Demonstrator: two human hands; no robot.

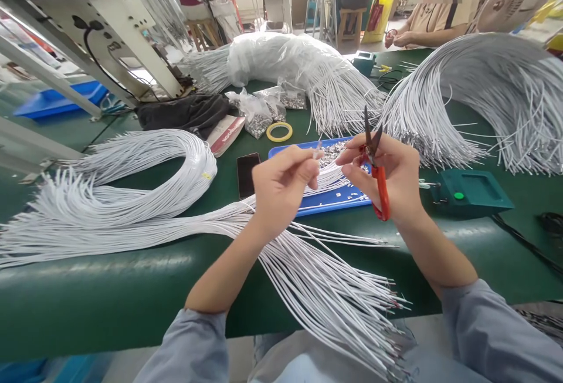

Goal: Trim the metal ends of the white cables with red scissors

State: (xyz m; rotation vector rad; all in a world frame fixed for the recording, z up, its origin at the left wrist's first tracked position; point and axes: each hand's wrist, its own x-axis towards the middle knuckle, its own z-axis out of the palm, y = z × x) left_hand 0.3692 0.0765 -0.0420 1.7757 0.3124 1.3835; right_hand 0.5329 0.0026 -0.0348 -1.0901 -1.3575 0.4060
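My left hand (281,186) is closed in a pinch on the end of a thin white wire (317,149), raised above the blue tray (328,201). My right hand (387,175) grips red-handled snips (373,157) with the blades pointing up, its fingertips close to the wire's tip. A large bundle of white wires (316,277) runs under my left wrist and hangs over the table's front edge toward my lap. The blue tray holds many small metal terminals.
Coils of white wire lie at the left (132,183), back centre (308,72) and right (484,95). A black phone (247,175), tape roll (280,131), bags of parts (264,110) and a green box (472,192) sit nearby. Another person (435,13) is seated at the far right.
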